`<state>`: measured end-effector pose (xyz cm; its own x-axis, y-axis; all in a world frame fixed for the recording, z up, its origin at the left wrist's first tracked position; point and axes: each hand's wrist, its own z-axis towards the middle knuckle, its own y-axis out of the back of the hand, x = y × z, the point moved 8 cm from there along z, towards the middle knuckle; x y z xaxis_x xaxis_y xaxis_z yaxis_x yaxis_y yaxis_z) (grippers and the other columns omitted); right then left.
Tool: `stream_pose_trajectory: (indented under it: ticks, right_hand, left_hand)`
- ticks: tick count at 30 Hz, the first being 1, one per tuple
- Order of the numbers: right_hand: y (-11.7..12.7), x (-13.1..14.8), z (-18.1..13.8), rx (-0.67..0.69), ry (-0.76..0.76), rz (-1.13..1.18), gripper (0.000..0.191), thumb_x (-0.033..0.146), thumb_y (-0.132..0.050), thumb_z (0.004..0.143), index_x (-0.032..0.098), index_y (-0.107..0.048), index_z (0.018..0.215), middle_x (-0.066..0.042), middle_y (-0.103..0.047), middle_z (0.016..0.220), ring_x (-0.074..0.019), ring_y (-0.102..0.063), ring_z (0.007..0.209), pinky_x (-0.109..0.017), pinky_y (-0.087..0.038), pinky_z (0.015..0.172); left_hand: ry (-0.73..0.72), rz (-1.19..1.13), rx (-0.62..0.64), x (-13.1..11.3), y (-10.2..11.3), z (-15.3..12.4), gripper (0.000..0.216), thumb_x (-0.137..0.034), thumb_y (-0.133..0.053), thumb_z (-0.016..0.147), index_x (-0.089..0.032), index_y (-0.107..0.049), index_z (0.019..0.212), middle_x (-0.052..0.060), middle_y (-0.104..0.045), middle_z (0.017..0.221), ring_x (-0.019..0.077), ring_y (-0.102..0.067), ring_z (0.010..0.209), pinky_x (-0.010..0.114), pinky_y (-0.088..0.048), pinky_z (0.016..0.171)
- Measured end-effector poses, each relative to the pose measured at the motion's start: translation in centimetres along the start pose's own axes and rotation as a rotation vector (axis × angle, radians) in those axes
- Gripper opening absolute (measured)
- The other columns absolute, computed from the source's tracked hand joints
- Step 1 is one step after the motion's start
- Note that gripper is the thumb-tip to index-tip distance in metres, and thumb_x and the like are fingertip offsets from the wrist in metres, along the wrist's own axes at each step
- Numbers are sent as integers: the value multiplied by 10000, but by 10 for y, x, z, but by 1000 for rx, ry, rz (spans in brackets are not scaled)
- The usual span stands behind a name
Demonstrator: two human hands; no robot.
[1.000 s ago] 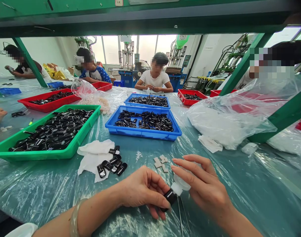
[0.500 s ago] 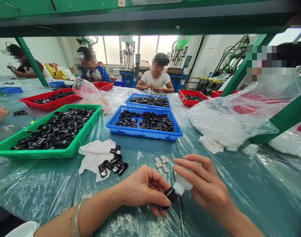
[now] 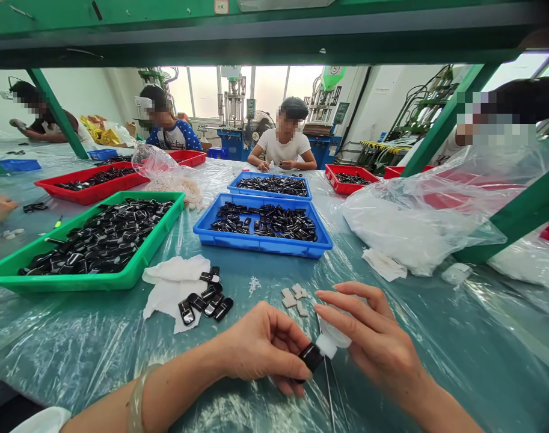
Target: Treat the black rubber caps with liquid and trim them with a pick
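My left hand (image 3: pixel 269 352) pinches a small glossy black clip (image 3: pixel 311 356) between thumb and fingers. Against the clip's upper end is the white cap of a small translucent bottle (image 3: pixel 340 337). My right hand (image 3: pixel 373 331) has the bottle between its thumb and index finger, with the other fingers stretched out to the left. Beneath the cap run thin metal tweezers (image 3: pixel 331 394). Several whitish small pieces (image 3: pixel 294 296) lie beyond my hands. To the left, black clips (image 3: pixel 211 297) rest partly on a white cloth (image 3: pixel 177 276).
Blue trays (image 3: pixel 263 245) and a green tray (image 3: pixel 134 273) hold many black clips. A red tray (image 3: pixel 91 195) stands farther left. A clear plastic bag (image 3: pixel 404 228) sits at right. Green frame posts (image 3: pixel 513 210) and an overhead beam (image 3: pixel 256 45) enclose the table. Other people sit around it.
My hands, the clip and the bottle keep practically the same position. Across the table, a person's hands and head have shifted slightly.
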<state>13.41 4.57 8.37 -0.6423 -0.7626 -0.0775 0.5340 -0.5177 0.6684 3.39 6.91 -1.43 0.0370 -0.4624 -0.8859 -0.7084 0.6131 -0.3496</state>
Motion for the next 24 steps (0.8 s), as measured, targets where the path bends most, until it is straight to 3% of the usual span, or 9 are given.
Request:
stream_pose_trajectory:
  ticks: [12, 15, 19, 24]
  right_hand:
    - [-4, -2, -4, 36, -17, 21, 380, -47, -389, 781, 202, -585, 990, -59, -669, 972, -224, -510, 971, -368, -481, 773]
    - [-9, -9, -6, 57, -80, 50, 396, -24, -401, 773, 226, -578, 1024, -51, -662, 989, -214, -521, 957, -370, -481, 778]
    - [-17, -32, -16, 62, -316, 115, 363, 66, -462, 763, 227, -557, 1074, -59, -653, 976, -215, -563, 909, -364, -489, 747]
    - [-32, -78, -48, 111, -871, 222, 337, 325, -608, 715, 203, -586, 1029, -63, -673, 943, -240, -617, 819, -336, -486, 669]
  left_hand:
    - [8, -5, -10, -1, -1, -1, 280, -215, -766, 534, -88, -638, 749, 19, -620, 552, 121, -614, 502, 180, -484, 448]
    - [-24, -9, -27, -4, 1, 0, 264, -204, -763, 538, -90, -631, 736, 16, -617, 552, 125, -617, 507, 178, -481, 443]
    - [-92, 3, -84, -11, 5, 1, 235, -181, -759, 536, -88, -632, 711, 22, -623, 578, 124, -618, 526, 176, -476, 452]
    - [-171, -6, -181, -19, 11, 0, 232, -139, -746, 528, -93, -623, 719, 26, -633, 581, 127, -616, 535, 189, -478, 472]
